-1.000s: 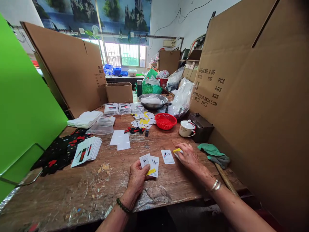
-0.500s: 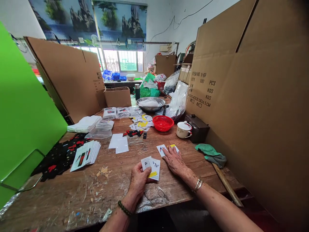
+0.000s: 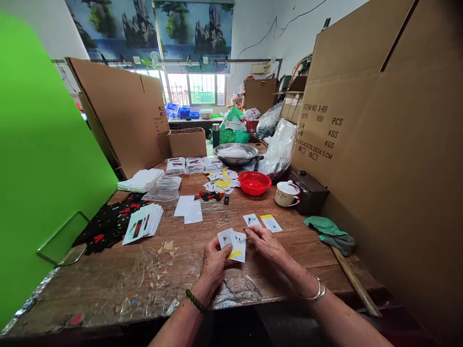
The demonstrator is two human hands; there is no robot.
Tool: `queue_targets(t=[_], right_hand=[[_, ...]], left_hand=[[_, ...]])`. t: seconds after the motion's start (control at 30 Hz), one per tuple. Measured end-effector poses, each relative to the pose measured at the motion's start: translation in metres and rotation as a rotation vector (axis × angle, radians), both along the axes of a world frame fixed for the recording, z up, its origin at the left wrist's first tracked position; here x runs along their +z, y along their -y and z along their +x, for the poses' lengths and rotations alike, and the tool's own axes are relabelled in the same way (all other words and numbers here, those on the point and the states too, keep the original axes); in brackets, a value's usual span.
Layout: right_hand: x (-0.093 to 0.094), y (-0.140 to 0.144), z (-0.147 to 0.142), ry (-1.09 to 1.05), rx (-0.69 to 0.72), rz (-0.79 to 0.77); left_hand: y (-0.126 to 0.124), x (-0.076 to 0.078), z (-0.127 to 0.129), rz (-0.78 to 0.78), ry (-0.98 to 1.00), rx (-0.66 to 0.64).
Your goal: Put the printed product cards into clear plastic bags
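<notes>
Head view. The left hand holds a small fan of printed cards just above the counter, near the middle of its near edge; its fingers are clamped on the lower left of the fan. The right hand meets the fan's right edge, fingers drawn together on the top card as if pinching it.

Risks, as judged: the cards are thin and overlap, so a loose pinch could lift two at once or let the fan slide apart. A card dropped here could slip over the near edge, which lies just below the hands.

Two single cards lie flat just beyond the right hand, towards the right edge; a sweep of the wrist could scatter them.

Open room: bare wood to the left of the hands, up to the card stack. To the right, a green cloth and a wooden handle narrow the space before the cardboard wall. Farther back, a lidded cup and red basket stand well apart from the hands.
</notes>
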State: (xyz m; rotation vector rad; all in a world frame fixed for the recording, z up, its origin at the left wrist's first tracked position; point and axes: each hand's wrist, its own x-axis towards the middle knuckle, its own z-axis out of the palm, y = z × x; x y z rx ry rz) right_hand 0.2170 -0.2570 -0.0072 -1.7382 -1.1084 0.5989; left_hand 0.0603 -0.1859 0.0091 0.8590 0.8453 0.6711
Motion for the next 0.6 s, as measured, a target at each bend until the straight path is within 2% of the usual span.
queue_targets(t=[0.07, 0.1, 0.27, 0.43, 0.53, 0.6], right_hand=[[0.0, -0.003, -0.006, -0.197, 0.034, -0.009], [-0.001, -0.005, -0.007, -0.224, 0.017, -0.01], [0.001, -0.03, 0.011, 0.117, -0.143, -0.058], [0.01, -0.056, 0.026, 0.253, -0.124, -0.082], [0.015, -0.06, 0.02, 0.334, -0.145, -0.057], [0.018, -0.06, 0.011, 0.338, -0.112, -0.015]], left_hand=[[-0.001, 0.0, -0.001, 0.005, 0.009, 0.001], [-0.003, -0.001, -0.001, 0.004, 0.008, -0.003], [-0.016, -0.002, -0.009, 0.011, -0.053, 0.062], [-0.032, -0.005, -0.017, 0.07, -0.106, 0.028], [-0.036, -0.007, -0.019, 0.098, -0.115, -0.003], [-0.037, -0.008, -0.019, 0.118, -0.119, -0.013]])
